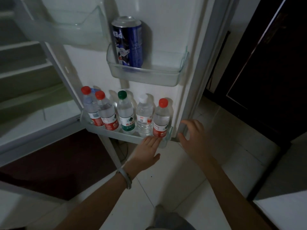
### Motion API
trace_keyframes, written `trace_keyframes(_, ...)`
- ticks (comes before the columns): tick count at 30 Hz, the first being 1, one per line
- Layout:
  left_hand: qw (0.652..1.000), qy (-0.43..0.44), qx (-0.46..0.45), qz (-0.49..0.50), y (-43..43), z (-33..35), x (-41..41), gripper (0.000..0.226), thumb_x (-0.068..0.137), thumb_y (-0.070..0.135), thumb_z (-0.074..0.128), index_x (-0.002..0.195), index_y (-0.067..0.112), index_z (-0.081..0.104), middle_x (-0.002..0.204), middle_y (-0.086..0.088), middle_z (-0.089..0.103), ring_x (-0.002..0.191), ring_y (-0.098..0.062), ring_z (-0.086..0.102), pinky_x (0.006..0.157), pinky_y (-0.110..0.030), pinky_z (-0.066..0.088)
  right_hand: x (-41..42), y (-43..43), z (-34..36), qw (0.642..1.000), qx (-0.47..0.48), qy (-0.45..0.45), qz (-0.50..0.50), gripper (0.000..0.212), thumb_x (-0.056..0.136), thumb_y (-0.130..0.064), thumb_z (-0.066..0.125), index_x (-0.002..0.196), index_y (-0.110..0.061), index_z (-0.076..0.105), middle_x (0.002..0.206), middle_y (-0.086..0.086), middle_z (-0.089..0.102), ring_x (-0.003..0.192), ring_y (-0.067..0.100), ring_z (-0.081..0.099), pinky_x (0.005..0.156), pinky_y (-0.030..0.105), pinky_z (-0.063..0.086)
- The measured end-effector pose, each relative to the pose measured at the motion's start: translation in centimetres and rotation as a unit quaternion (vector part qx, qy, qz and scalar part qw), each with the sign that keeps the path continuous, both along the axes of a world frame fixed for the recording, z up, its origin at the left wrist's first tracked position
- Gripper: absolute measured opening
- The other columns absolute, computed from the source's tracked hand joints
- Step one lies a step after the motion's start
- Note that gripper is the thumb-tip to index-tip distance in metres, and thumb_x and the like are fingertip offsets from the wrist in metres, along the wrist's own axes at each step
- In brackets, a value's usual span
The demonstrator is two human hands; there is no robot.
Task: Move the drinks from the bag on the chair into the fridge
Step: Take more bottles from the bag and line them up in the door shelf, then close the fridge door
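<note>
The fridge door stands open, and its lowest door shelf [116,132] holds several water bottles in a row. At the right end stands a red-capped bottle [161,119], with a white-capped bottle [144,116] and a green-capped bottle [125,113] to its left. A tall blue can [128,42] stands in the upper door shelf [166,77]. My left hand [147,151] is flat, its fingertips at the shelf front just below the red-capped bottle. My right hand [193,136] hovers open beside the door edge, to the right of that bottle. Neither hand holds anything. The bag and chair are out of view.
The fridge's inner shelves [25,72] lie to the left. A dark wooden cabinet [265,80] stands to the right of the door. White floor tiles [174,180] lie below my arms, with a dark mat [58,163] at the left and a cable behind the door.
</note>
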State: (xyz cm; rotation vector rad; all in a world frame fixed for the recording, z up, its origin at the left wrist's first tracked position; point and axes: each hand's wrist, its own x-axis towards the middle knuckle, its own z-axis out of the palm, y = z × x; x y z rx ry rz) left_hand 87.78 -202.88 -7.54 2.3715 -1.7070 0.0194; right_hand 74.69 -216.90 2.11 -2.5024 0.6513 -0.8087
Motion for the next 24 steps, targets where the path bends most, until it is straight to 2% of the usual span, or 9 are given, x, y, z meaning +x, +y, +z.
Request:
trace_keyframes(3, 1.000, 0.002, 0.001, -0.017, 2.8, 0.0, -0.7, 0.070, 0.086, 0.033, 0.061, 0.143, 0.005, 0.033, 0.145, -0.015, 0.041, 0.135, -0.030, 0.036, 0.114, -0.037, 0.004, -1.5, 2.9, 0.2, 0.999, -0.022, -0.027, -0.001, 0.037, 0.077, -0.028, 0.050, 0.102, -0.004, 0.062, 0.102, 0.016, 0.062, 0.099, 0.024, 0.050, 0.085, 0.013, 0.029)
trace_keyframes(8, 1.000, 0.020, -0.002, -0.019, 9.5, 0.4, -0.7, 0.065, 0.086, 0.024, 0.062, 0.142, 0.005, 0.036, 0.144, -0.017, 0.042, 0.135, -0.031, 0.037, 0.113, -0.038, 0.006, -4.6, 9.2, 0.2, 0.998, -0.028, -0.054, -0.004, 0.038, 0.077, -0.025, 0.052, 0.104, -0.001, 0.061, 0.106, 0.019, 0.062, 0.103, 0.021, 0.046, 0.090, 0.019, 0.033)
trace_keyframes(11, 1.000, 0.021, -0.010, -0.006, 13.6, -0.2, -1.1, 0.063, 0.087, 0.020, 0.060, 0.143, 0.007, 0.034, 0.148, -0.014, 0.038, 0.139, -0.029, 0.030, 0.114, -0.036, 0.004, -6.6, 12.8, 0.0, 0.998, -0.010, -0.069, -0.002, 0.042, 0.076, -0.017, 0.059, 0.115, -0.001, 0.056, 0.112, 0.019, 0.059, 0.107, 0.024, 0.049, 0.092, 0.026, 0.041)
trace_keyframes(14, 0.998, 0.033, -0.024, 0.040, 17.7, -0.5, -2.1, 0.061, 0.090, 0.018, 0.055, 0.146, 0.011, 0.031, 0.153, -0.009, 0.029, 0.144, -0.023, 0.020, 0.116, -0.032, 0.006, -8.3, 16.4, 0.3, 0.995, 0.024, -0.096, -0.025, 0.053, 0.076, -0.013, 0.061, 0.126, -0.001, 0.048, 0.123, 0.020, 0.053, 0.114, 0.025, 0.049, 0.098, 0.022, 0.036)
trace_keyframes(18, 0.990, 0.055, -0.035, 0.122, 23.3, 0.3, -4.1, 0.063, 0.089, 0.012, 0.052, 0.146, 0.006, 0.026, 0.155, -0.012, 0.023, 0.145, -0.025, 0.016, 0.117, -0.038, 0.008, -9.1, 21.1, 0.8, 0.994, 0.045, -0.103, -0.014, 0.069, 0.077, -0.009, 0.063, 0.138, 0.001, 0.033, 0.139, 0.024, 0.039, 0.129, 0.031, 0.039, 0.105, 0.030, 0.032)
trace_keyframes(21, 0.980, 0.066, -0.079, 0.173, 27.6, 1.9, -5.6, 0.064, 0.091, 0.016, 0.053, 0.147, 0.003, 0.024, 0.155, -0.013, 0.021, 0.145, -0.025, 0.016, 0.117, -0.038, 0.009, -8.7, 24.4, 1.6, 0.993, 0.081, -0.079, 0.020, 0.081, 0.082, -0.013, 0.067, 0.146, -0.005, 0.018, 0.150, 0.018, 0.025, 0.136, 0.028, 0.028, 0.107, 0.034, 0.029)
trace_keyframes(24, 0.968, 0.048, -0.160, 0.188, 31.9, 4.1, -6.8, 0.065, 0.091, 0.029, 0.050, 0.145, 0.002, 0.027, 0.152, -0.016, 0.027, 0.142, -0.027, 0.022, 0.117, -0.043, 0.019, -7.6, 27.2, 1.9, 0.993, 0.048, -0.105, 0.010, 0.085, 0.080, -0.025, 0.065, 0.145, -0.007, 0.014, 0.147, 0.022, 0.028, 0.133, 0.036, 0.030, 0.108, 0.050, 0.029)
